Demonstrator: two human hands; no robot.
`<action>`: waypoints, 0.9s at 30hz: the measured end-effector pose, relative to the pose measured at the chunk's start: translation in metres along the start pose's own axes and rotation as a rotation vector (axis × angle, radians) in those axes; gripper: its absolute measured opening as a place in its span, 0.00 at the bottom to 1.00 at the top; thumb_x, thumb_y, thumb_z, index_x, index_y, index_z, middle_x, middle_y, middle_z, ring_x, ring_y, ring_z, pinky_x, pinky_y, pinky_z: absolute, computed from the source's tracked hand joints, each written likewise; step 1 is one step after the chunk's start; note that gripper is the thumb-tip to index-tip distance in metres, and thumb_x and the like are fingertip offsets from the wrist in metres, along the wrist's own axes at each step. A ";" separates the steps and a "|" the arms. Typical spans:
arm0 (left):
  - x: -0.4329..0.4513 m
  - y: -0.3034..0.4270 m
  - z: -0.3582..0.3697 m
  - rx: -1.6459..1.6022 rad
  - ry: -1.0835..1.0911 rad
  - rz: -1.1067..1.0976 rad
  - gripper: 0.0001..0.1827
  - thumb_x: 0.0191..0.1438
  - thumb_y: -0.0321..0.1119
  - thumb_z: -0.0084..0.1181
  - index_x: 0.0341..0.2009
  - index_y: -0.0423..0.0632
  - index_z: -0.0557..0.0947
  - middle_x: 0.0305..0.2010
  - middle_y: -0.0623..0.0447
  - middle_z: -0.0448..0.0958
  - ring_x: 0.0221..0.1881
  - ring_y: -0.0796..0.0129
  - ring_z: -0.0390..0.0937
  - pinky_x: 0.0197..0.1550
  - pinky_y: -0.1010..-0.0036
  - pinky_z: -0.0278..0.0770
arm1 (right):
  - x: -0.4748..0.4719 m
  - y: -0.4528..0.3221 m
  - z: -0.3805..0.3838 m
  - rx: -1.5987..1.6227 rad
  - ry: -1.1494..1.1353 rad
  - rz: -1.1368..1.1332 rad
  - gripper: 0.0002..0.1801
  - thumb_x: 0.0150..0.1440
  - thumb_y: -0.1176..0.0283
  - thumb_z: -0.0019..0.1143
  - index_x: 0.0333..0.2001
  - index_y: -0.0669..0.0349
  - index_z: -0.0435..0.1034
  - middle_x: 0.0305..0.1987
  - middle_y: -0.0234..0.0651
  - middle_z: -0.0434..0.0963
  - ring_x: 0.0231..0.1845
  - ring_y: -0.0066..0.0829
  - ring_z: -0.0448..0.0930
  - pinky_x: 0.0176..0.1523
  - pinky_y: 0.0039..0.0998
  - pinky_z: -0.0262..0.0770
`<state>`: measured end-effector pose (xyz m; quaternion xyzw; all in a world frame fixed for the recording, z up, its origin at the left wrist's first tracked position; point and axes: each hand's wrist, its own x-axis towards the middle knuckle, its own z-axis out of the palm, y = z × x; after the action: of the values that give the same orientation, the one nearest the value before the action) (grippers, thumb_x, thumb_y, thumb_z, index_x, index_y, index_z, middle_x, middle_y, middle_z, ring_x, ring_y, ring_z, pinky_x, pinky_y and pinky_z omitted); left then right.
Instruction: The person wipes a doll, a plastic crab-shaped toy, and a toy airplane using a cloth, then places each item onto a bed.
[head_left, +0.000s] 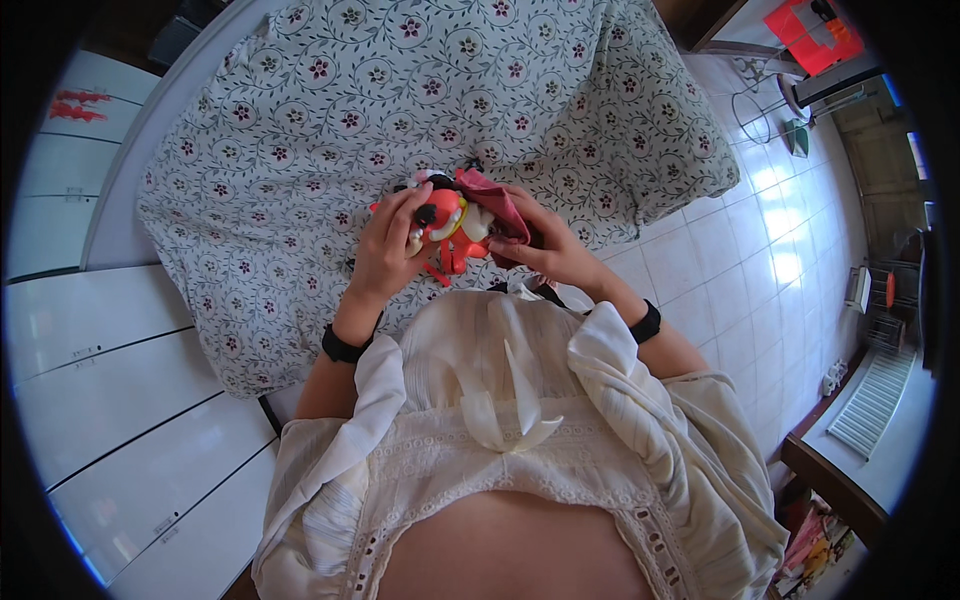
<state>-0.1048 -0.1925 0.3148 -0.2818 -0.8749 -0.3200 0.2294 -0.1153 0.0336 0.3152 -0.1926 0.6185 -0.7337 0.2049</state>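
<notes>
A red toy figure (452, 217) with white, black and yellow parts is held between my two hands, above a cloth with a flower-and-vine print (465, 97). My left hand (388, 244) grips the toy's left side, the fingers curled over its top. My right hand (551, 240) holds a dark red cloth (501, 204) against the toy's right side. A narrow red strip (437, 274) hangs below the toy near my left hand. The toy's back and part of the red cloth are hidden by my fingers.
White cabinet fronts (112, 375) stand at the left. Pale floor tiles (750, 277) run along the right. A metal stand with a round base (795, 97) is at the upper right. At the lower right is a white ribbed rack (872, 401).
</notes>
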 end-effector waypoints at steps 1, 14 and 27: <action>0.000 0.001 0.001 -0.039 0.011 -0.045 0.34 0.32 0.25 0.66 0.49 0.42 0.69 0.44 0.43 0.71 0.42 0.52 0.72 0.42 0.66 0.72 | 0.001 0.000 -0.002 0.000 0.000 0.000 0.26 0.48 0.72 0.59 0.51 0.64 0.63 0.59 0.42 0.57 0.60 0.33 0.59 0.59 0.30 0.57; -0.007 0.002 0.005 -0.205 -0.005 -0.160 0.33 0.31 0.23 0.65 0.47 0.42 0.70 0.44 0.46 0.72 0.43 0.57 0.73 0.44 0.69 0.71 | 0.006 -0.009 -0.003 -0.405 0.041 -0.285 0.23 0.37 0.83 0.61 0.41 0.58 0.67 0.54 0.41 0.62 0.56 0.40 0.65 0.55 0.32 0.63; -0.002 0.006 -0.005 -0.232 -0.077 -0.126 0.35 0.33 0.25 0.65 0.50 0.44 0.68 0.44 0.47 0.71 0.43 0.54 0.71 0.43 0.67 0.71 | 0.008 -0.013 -0.004 -0.322 -0.012 -0.245 0.22 0.38 0.84 0.59 0.41 0.60 0.66 0.53 0.40 0.62 0.54 0.39 0.66 0.52 0.30 0.66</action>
<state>-0.0987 -0.1927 0.3197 -0.2631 -0.8561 -0.4217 0.1411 -0.1251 0.0348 0.3273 -0.3010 0.6984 -0.6438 0.0845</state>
